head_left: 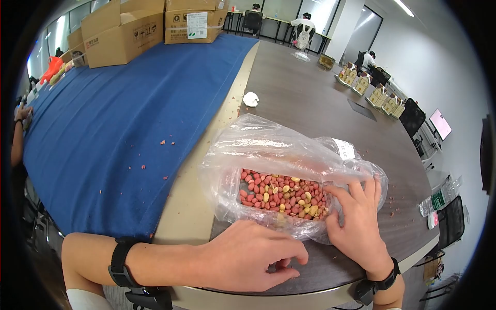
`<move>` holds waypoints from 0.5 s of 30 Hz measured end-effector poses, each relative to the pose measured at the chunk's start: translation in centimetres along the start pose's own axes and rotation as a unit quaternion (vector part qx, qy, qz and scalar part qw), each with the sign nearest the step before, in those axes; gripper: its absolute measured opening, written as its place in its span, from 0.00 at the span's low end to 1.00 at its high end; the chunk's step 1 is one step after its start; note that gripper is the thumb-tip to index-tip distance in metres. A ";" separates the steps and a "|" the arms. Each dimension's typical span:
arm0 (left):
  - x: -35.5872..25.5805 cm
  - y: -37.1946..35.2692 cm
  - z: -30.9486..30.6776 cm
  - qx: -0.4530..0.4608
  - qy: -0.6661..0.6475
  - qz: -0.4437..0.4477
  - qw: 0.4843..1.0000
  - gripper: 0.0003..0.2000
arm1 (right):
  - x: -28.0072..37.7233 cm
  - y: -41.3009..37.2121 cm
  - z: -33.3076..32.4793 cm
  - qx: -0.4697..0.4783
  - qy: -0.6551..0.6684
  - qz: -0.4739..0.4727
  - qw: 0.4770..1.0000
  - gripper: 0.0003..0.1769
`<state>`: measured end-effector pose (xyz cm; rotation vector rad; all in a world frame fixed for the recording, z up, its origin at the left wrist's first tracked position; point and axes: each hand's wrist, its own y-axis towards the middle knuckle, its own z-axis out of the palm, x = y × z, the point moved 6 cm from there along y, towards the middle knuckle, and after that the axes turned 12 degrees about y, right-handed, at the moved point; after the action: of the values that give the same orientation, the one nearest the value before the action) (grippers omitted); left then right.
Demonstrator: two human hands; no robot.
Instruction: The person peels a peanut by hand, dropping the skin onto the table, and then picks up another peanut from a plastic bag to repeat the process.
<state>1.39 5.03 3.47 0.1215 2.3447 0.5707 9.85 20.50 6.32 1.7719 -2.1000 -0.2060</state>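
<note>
A clear plastic bag [268,137] lies on the dark table, with its opening facing up. Through it show many peanuts [281,196], most red-skinned and some pale yellow. My left hand [253,256] is just in front of the bag, its fingers curled towards the thumb; whatever they may pinch is too small or hidden. At the bag's right end rests my right hand [356,222], fingers spread over the plastic, thumb and index finger apart beside the peanuts. A white printed label [344,149] sticks to the bag near that hand.
A blue cloth [129,129] with reddish crumbs covers the left side. Cardboard boxes [124,36] stand at its far end. Crumpled white tissue [251,99] lies behind the bag. Small house-shaped boxes [364,82] line the far right. A plastic bottle [439,199] is at the right edge.
</note>
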 end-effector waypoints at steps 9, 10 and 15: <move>-0.2 -0.1 0.0 -0.010 -0.001 0.019 1.000 0.07 | -0.3 0.1 -0.1 -0.039 -0.043 0.005 0.998 0.22; -0.2 -0.1 0.0 -0.011 -0.001 0.018 1.000 0.07 | -0.1 0.2 -0.3 -0.051 -0.050 0.002 0.997 0.22; -0.4 -0.1 0.1 -0.020 -0.002 0.034 0.999 0.07 | 0.0 0.6 -0.5 -0.049 -0.031 -0.019 0.998 0.23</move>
<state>1.73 4.90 3.60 0.1836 2.3318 0.6500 9.48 20.71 6.93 1.7713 -2.0613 -0.3712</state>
